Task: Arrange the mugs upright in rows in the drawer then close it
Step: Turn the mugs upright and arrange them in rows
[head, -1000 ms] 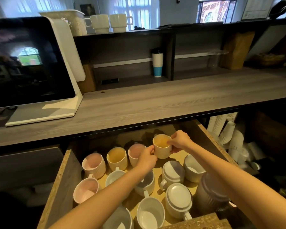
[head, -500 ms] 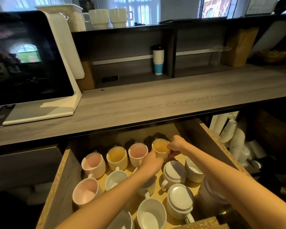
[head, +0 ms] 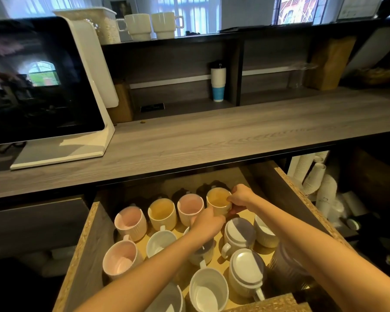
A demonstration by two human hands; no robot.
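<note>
Seating of a yellow mug (head: 218, 200) in the back row of the open drawer (head: 83, 239), which is pulled out from under the desk (head: 212, 136). The mug is held upright, mouth up, near the drawer's back wall, just beside the right end of three upright ribbed mugs (head: 162, 212) lined along that wall, so that the row is extended by one place. It is steadied from two sides. The fingers of the right hand (head: 241, 197) are pinched on its rim and right flank, where the handle is judged to lie. The left hand (head: 208, 222) is curled against its near wall, the fingertips being hidden behind the knuckles. The double hold is judged to serve alignment, the mug being squared to its neighbour without being knocked against it. Whether the base is already on the drawer's floor cannot be told. Toward the drawer's front, the work is judged unfinished: two inverted mugs (head: 240, 233) are seen base up in the drawer's right half, and white upright mugs (head: 208, 291) are loosely spaced, with handles turned in different directions. A dark ribbed vessel (head: 286, 266) is set in the drawer's front right corner. The drawer is not yet closed.
</note>
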